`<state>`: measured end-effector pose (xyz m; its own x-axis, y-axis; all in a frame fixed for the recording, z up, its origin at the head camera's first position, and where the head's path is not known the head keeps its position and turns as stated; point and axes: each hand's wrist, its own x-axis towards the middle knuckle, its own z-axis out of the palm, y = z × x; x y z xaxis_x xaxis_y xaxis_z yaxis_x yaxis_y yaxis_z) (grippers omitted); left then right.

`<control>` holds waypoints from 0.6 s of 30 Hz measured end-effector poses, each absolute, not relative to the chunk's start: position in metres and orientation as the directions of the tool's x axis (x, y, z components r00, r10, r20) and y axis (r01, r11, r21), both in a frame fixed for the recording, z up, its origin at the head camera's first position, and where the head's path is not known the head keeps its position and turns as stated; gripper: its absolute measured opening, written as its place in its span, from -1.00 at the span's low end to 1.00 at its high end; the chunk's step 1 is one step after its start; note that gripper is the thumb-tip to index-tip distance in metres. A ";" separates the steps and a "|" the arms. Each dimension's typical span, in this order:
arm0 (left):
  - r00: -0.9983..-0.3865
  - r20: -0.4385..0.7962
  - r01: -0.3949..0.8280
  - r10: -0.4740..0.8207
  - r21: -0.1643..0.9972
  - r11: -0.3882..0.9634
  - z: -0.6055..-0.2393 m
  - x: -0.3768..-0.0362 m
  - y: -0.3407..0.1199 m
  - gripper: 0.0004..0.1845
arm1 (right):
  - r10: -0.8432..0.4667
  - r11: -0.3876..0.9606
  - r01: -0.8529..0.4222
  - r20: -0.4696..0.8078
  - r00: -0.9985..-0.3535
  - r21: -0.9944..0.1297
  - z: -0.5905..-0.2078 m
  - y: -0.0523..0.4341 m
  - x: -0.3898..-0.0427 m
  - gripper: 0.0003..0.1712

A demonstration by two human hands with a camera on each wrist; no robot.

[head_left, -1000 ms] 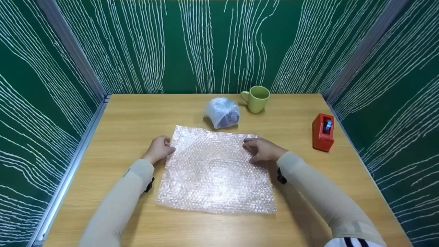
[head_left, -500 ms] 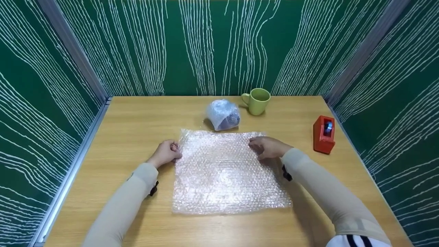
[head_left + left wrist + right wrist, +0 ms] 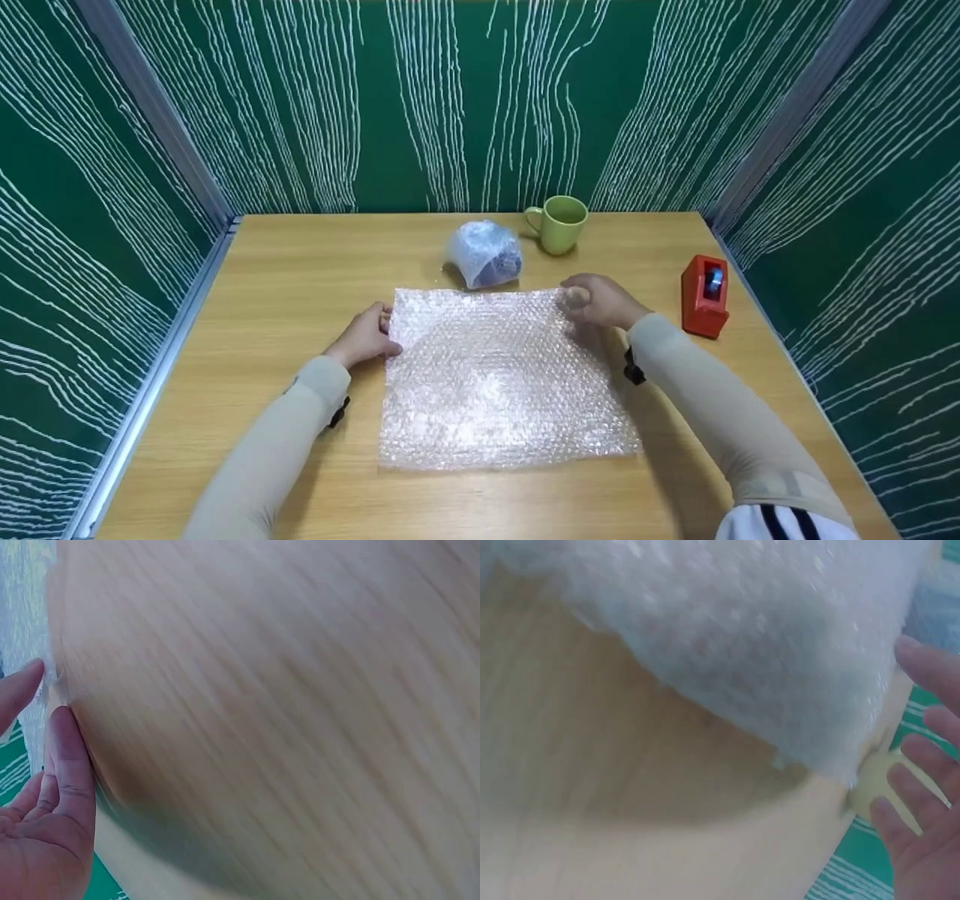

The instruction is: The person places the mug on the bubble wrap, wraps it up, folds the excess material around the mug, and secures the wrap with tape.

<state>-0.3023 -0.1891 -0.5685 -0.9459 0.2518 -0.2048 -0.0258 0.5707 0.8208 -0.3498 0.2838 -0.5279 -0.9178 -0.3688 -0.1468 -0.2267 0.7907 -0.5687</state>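
A clear sheet of bubble wrap (image 3: pixel 495 375) lies spread on the wooden table. My left hand (image 3: pixel 365 336) is at its left edge, thumb tip right at the border. In the left wrist view, that hand (image 3: pixel 64 810) has extended fingers low beside the sheet's edge, with the thumb apart from them. At the far right corner is my right hand (image 3: pixel 602 301); the right wrist view shows its fingers (image 3: pixel 922 754) spread apart and loosely bent beside the sheet (image 3: pixel 742 637). Just beyond the far edge sits a bundle (image 3: pixel 485 253) wrapped in bubble wrap, its contents dark bluish and mostly hidden.
Behind the sheet, a green mug (image 3: pixel 564 223) stands upright near the table's back edge. A red tape dispenser (image 3: pixel 703 296) is on the right side. Green panels (image 3: pixel 420 105) with white lines enclose the table (image 3: pixel 300 255) at the back and both sides.
The bubble wrap has shifted right and its left edge now lies straighter. My left hand moved right with that edge. My right hand went from over the sheet to its far right corner.
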 end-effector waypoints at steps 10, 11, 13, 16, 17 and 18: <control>-0.947 -0.224 -0.037 0.229 0.787 0.615 -0.569 -0.300 -0.190 -0.20 | -0.106 0.712 0.012 -0.125 -0.986 -0.702 -0.519 0.291 -0.383 -0.07; -0.947 -0.225 -0.038 0.228 0.785 0.619 -0.568 -0.301 -0.190 -0.20 | -0.088 0.698 0.023 -0.118 -0.989 -0.715 -0.518 0.292 -0.387 -0.05; -0.944 -0.233 -0.039 0.232 0.781 0.623 -0.568 -0.303 -0.189 -0.19 | -0.065 0.678 0.029 -0.098 -0.993 -0.735 -0.516 0.293 -0.393 -0.04; -0.940 -0.238 -0.033 0.243 0.775 0.631 -0.568 -0.305 -0.188 -0.18 | -0.040 0.660 0.019 -0.061 -0.997 -0.751 -0.514 0.293 -0.402 -0.06; -0.939 -0.237 -0.027 0.250 0.773 0.634 -0.568 -0.306 -0.187 -0.18 | -0.032 0.654 0.017 -0.050 -0.998 -0.757 -0.513 0.293 -0.405 -0.07; -0.937 -0.240 -0.026 0.253 0.771 0.637 -0.568 -0.307 -0.187 -0.18 | -0.024 0.648 0.013 -0.038 -0.999 -0.761 -0.513 0.292 -0.407 -0.08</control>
